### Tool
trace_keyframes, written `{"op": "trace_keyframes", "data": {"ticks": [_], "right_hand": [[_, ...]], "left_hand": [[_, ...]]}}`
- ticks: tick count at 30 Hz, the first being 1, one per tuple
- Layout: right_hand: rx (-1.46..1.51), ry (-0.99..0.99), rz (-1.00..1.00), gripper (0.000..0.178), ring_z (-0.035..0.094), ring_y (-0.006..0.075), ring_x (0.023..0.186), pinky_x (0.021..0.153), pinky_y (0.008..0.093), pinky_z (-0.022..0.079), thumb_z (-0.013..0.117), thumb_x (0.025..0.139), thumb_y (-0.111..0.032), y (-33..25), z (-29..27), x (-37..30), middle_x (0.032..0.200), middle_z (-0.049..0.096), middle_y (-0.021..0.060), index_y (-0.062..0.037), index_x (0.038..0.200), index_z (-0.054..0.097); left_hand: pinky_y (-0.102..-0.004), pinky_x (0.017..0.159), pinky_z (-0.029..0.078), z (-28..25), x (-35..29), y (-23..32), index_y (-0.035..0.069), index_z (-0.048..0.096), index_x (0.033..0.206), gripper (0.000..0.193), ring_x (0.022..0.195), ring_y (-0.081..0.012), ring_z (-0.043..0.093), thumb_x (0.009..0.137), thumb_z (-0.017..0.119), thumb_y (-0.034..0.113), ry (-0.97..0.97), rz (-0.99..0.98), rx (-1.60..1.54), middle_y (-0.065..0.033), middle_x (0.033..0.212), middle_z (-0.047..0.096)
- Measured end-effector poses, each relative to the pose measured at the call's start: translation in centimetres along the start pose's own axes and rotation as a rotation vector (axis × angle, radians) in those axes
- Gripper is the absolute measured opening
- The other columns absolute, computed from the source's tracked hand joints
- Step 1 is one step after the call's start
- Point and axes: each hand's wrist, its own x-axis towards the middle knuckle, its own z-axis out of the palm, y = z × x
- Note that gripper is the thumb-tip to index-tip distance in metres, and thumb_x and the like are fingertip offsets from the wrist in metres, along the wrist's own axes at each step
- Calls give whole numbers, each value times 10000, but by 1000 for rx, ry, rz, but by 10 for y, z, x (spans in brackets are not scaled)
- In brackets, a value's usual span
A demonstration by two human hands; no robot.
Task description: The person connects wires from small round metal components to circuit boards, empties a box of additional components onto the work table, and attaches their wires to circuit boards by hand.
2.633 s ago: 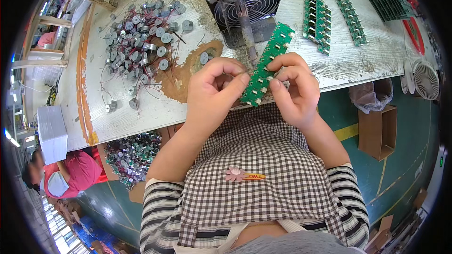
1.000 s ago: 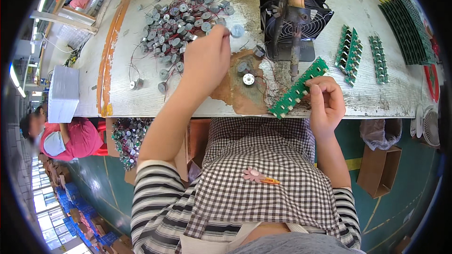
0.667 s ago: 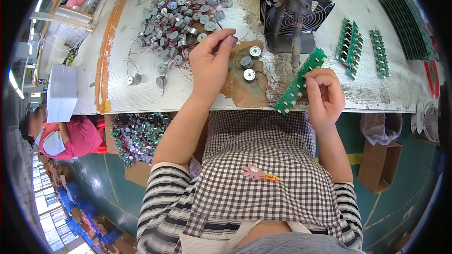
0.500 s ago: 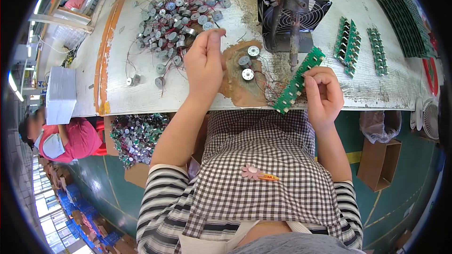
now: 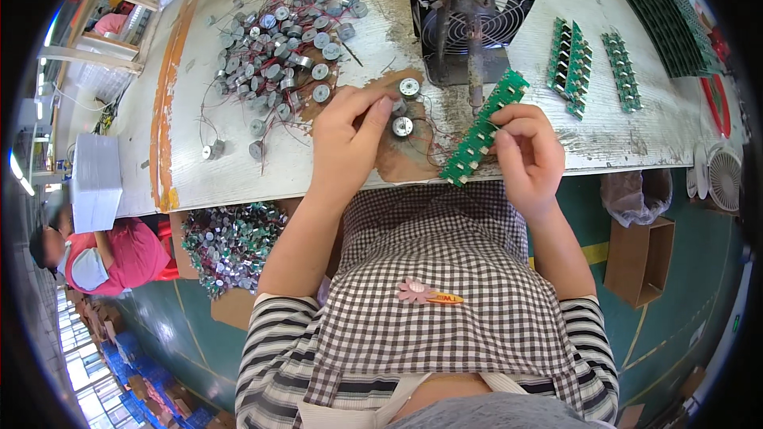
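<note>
My right hand (image 5: 531, 160) pinches the right edge of a green circuit board strip (image 5: 479, 137), which lies slanted near the table's front edge. Thin red wires run from the board's left side toward small round motors. Two of these show white end faces, an upper motor (image 5: 409, 87) and a lower motor (image 5: 403, 126). Between them sits a grey motor (image 5: 398, 107), partly covered by the fingertips of my left hand (image 5: 348, 137). That hand's fingers are drawn together; whether they grip the grey motor is hidden. A fixed soldering iron (image 5: 475, 48) points down over the board.
Many loose wired motors (image 5: 274, 52) are heaped at the back left. A black fan (image 5: 497, 16) stands behind the iron. More board strips (image 5: 568, 67) lie right, beside stacked green boards (image 5: 664, 24). A box of finished-looking parts (image 5: 230, 246) sits below the table's left front.
My left hand has come down and toward the small motors, away from the heap. My right hand stays at the board. The whole view has shifted slightly.
</note>
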Motion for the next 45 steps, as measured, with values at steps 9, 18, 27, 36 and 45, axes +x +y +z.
{"op": "trace_keyframes", "data": {"ticks": [9,18,27,36,45], "right_hand": [[-172,-102,-115,134,575,120,634,549,222,485,644,789,55,-5,3,-2,951,595,167,21,822,518],[-154,-93,-164,101,591,135,656,557,225,502,606,762,75,-7,-2,2,970,597,191,30,806,526],[-145,-66,-134,96,614,147,682,556,230,521,611,753,82,-9,0,3,979,596,183,34,789,537],[-157,-62,-128,85,612,141,673,551,228,514,611,760,79,-8,-2,3,977,594,189,40,799,546],[-169,-42,-150,84,611,136,647,542,226,507,616,764,77,-5,0,8,986,590,187,39,803,552]], "left_hand": [[-227,565,456,23,-14,36,-27,650,917,144,629,-58,560,870,632,109,-154,-398,-578,-29,708,629],[-211,540,435,37,-14,31,11,631,853,78,609,-89,556,850,634,89,-88,-26,-205,-44,766,622],[-177,505,391,45,-10,38,-2,591,891,99,617,-26,500,877,609,95,-196,-323,-501,7,785,590],[-191,586,444,50,-8,40,-18,573,816,104,666,-32,541,849,628,64,-161,-326,-598,-21,772,609],[-177,412,290,55,-3,42,16,590,851,90,492,-6,424,872,619,99,-82,-314,-553,44,640,539]]}}
